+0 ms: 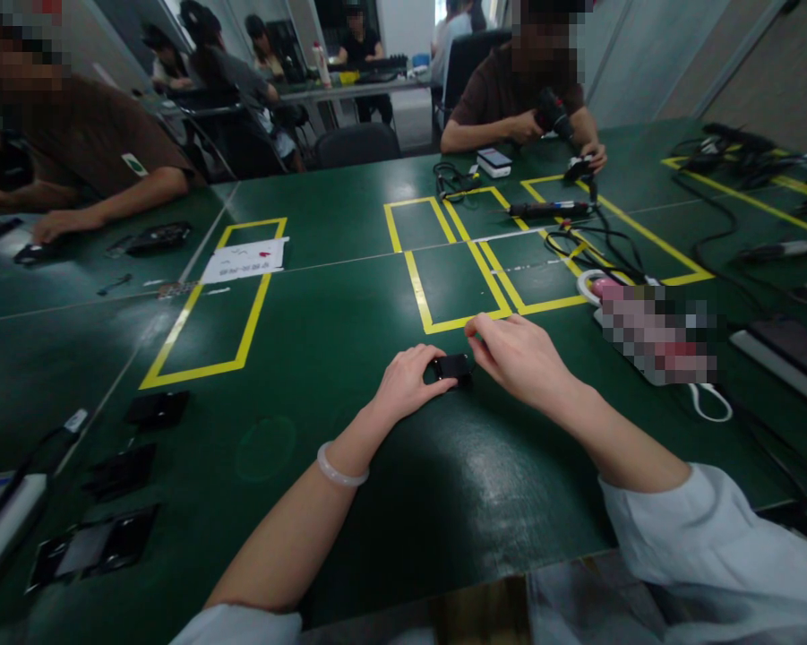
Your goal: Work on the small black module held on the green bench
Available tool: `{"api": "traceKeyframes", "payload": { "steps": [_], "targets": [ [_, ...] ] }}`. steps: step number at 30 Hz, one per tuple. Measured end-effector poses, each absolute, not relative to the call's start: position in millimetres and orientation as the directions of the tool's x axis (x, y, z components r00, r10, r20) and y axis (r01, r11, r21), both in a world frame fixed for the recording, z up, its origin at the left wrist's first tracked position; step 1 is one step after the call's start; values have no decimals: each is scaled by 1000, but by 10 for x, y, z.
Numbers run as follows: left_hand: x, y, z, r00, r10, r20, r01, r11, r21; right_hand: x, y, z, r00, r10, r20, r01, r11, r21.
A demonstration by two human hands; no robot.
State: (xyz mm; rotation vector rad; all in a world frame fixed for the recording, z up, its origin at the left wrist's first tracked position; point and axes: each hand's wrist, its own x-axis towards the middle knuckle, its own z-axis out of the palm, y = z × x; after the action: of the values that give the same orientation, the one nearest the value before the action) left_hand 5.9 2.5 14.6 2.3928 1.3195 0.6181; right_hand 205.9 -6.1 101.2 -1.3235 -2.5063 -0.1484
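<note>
A small black rectangular part (454, 366) lies on the green table in front of me. My left hand (413, 381) grips its left end between thumb and fingers. Just above the part's right end is my right hand (514, 354), its thumb and forefinger pinched together; whether something tiny sits between them I cannot make out. Off to the left rest several dark parts: a small black block (157, 408), another black piece (121, 470) and a flat black plate with a grey middle (94, 548).
Yellow tape rectangles (427, 328) mark the green table (336, 331). A white paper sheet (245, 261) lies left of centre. Black cables (618, 255) and a pen-shaped black tool (552, 210) are at the right. Across the table a co-worker holds a power drill (554, 115); another sits at the left.
</note>
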Motion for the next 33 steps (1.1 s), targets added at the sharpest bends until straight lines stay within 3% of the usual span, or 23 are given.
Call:
{"api": "traceKeyframes", "payload": {
  "steps": [11,21,28,33],
  "targets": [
    [29,18,107,477,853,214,707,-516,483,2062,-53,1056,-542,809,227,831,557,-3],
    [-12,24,101,477,852,214,704,-517,487,2063,-57,1080,-565,787,248,800,596,-67],
    [-38,31,120,473,857,205,706,-508,493,2054,-23,1071,-548,814,192,830,557,8],
    [-44,43,111,476,853,214,702,-515,492,2046,-33,1082,-515,834,197,844,534,-52]
  ]
}}
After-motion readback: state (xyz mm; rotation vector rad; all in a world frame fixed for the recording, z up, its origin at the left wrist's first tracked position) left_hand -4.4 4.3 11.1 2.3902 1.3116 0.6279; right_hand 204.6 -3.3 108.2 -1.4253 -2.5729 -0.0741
